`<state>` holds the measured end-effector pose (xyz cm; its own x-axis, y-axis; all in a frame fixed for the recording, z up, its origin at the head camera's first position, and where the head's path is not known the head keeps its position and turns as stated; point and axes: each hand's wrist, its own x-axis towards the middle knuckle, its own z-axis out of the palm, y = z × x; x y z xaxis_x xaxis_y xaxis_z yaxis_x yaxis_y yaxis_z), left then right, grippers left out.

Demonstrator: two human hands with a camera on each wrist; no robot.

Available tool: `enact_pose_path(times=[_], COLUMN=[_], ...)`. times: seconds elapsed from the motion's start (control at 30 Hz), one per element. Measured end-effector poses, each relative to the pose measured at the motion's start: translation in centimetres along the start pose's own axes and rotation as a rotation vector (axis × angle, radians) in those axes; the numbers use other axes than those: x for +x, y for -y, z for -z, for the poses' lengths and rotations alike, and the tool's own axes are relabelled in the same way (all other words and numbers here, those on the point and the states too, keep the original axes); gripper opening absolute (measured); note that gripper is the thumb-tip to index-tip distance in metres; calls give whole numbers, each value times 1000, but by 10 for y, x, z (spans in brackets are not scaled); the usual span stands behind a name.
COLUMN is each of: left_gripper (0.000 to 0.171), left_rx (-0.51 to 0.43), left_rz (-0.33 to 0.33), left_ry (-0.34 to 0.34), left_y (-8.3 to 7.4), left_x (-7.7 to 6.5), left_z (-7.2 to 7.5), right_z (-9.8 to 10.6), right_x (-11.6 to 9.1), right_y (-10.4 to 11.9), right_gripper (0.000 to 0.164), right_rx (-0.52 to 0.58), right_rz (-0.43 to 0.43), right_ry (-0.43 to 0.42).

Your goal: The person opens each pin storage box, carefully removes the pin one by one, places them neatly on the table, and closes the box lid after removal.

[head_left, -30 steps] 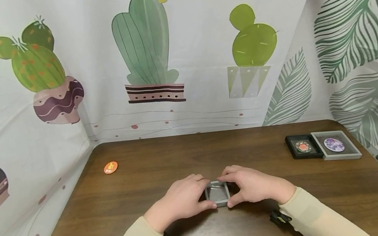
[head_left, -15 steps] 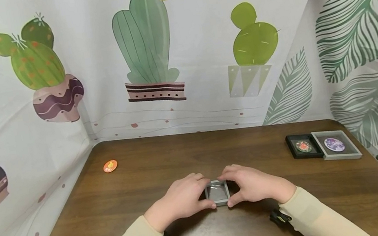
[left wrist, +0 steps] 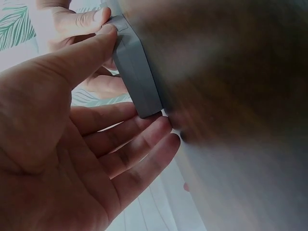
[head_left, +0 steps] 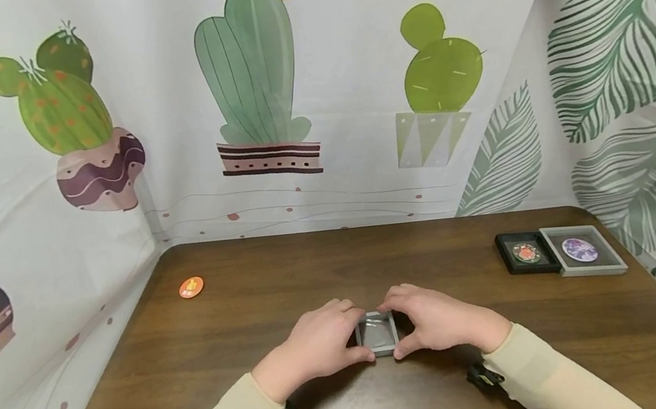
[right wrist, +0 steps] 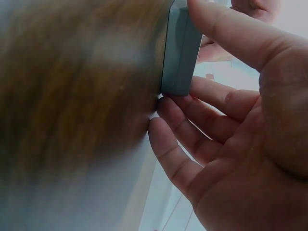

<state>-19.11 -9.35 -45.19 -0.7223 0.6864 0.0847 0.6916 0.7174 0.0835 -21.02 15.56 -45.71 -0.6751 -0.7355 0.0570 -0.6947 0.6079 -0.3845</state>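
A small grey square display frame (head_left: 377,332) with a clear film window lies flat on the table between both hands; no badge shows inside it. My left hand (head_left: 324,341) holds its left side, thumb at the near corner and fingers at the far one. On the opposite side my right hand (head_left: 439,317) grips it in the same way. From the left wrist, the frame's grey edge (left wrist: 138,72) is seen between thumb and fingers, with fingertips by the tabletop. The right wrist view has the thumb on the frame's near end (right wrist: 182,53) and fingers at its far end.
A round orange badge (head_left: 191,288) lies at the table's far left. At the far right, a black frame (head_left: 511,260) with a red-patterned badge touches a larger grey frame (head_left: 608,253) with a purple badge. Printed cloth (head_left: 348,87) hangs behind the brown table (head_left: 286,268).
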Motion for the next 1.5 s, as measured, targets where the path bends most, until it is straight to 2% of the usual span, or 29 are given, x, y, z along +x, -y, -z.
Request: enact_pose_path(times=[0.3, 0.6, 0.83, 0.93, 1.17, 1.37, 1.5], left_gripper=[65, 66, 65, 65, 65, 65, 65], left_rx=[1, 9, 13, 13, 14, 22, 20], left_rz=[1, 6, 4, 5, 4, -1, 0], left_ry=[1, 1, -8, -12, -15, -21, -25], left_y=[0, 0, 0, 0, 0, 0, 1], left_x=[0, 0, 0, 0, -1, -2, -2], left_z=[1, -3, -3, -3, -3, -4, -5], right_z=[0, 4, 7, 11, 31, 43, 48], right_x=[0, -3, -5, -7, -17, -26, -33], right_y=[-3, -8, -22, -29, -48, -72, -90], right_gripper=[72, 74, 68, 68, 75, 74, 75], right_rx=[5, 34, 53, 21, -67, -127, -157], right_rz=[16, 92, 105, 72, -67, -126, -196], right_ry=[8, 6, -62, -97, -200, -307, -346])
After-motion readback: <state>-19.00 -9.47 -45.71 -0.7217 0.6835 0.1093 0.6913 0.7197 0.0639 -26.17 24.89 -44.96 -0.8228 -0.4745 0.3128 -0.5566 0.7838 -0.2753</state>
